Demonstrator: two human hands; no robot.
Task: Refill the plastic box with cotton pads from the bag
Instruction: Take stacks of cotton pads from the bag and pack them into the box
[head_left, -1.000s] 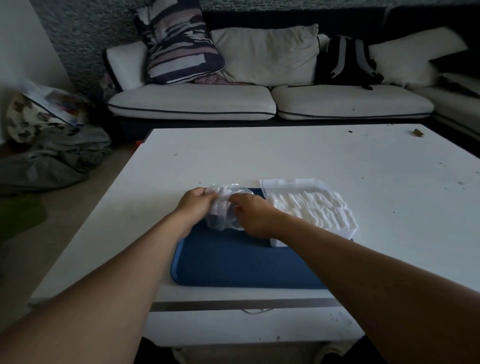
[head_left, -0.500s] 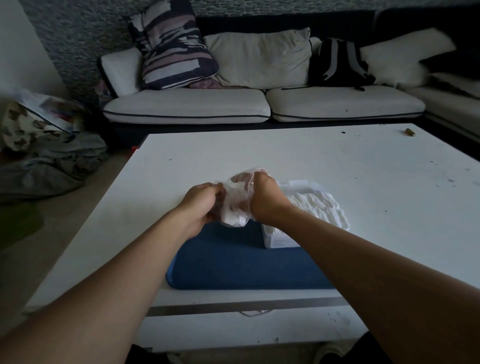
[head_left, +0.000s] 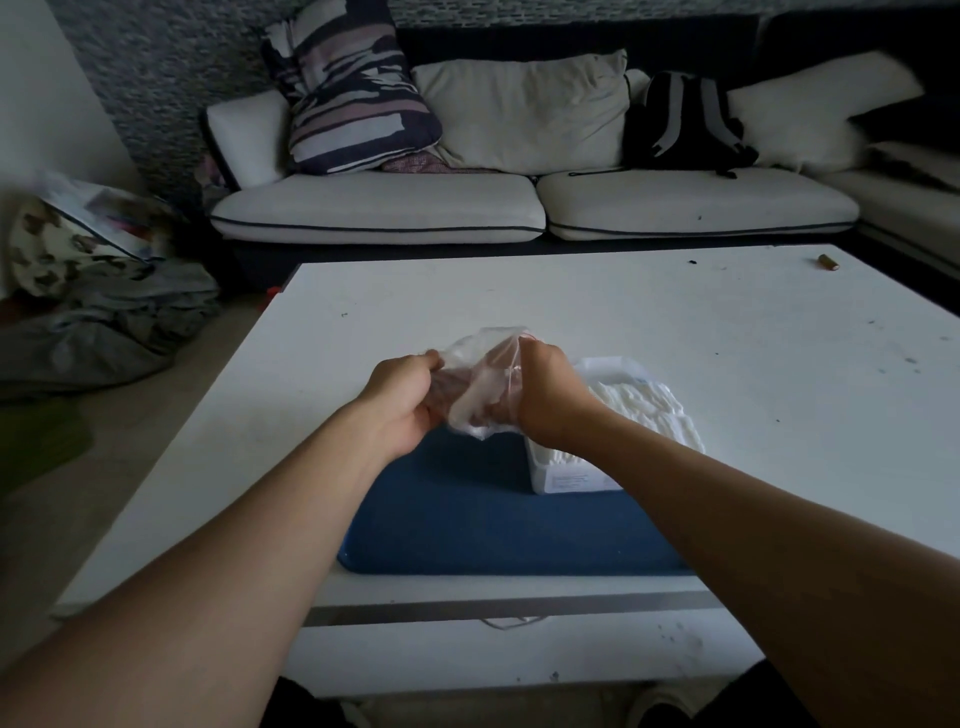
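A crumpled clear plastic bag (head_left: 480, 382) is held in the air above the blue tray (head_left: 483, 525). My left hand (head_left: 402, 400) grips its left side. My right hand (head_left: 545, 400) grips its right side, fingers curled into the plastic. The bag looks nearly see-through, and I cannot make out pads inside it. Just right of my right hand stands the white plastic box (head_left: 576, 475), open, with white cotton pads (head_left: 641, 410) heaped in rows inside. The box sits on the tray's right part.
The tray lies on a white low table (head_left: 649, 322) near its front edge. A small brown cylinder (head_left: 828, 262) lies at the table's far right. A sofa (head_left: 519, 208) with cushions and a black backpack (head_left: 680, 127) stands behind. Clothes and bags lie on the floor at left.
Both hands have lifted the bag off the tray and crumpled it between them. The box has not moved.
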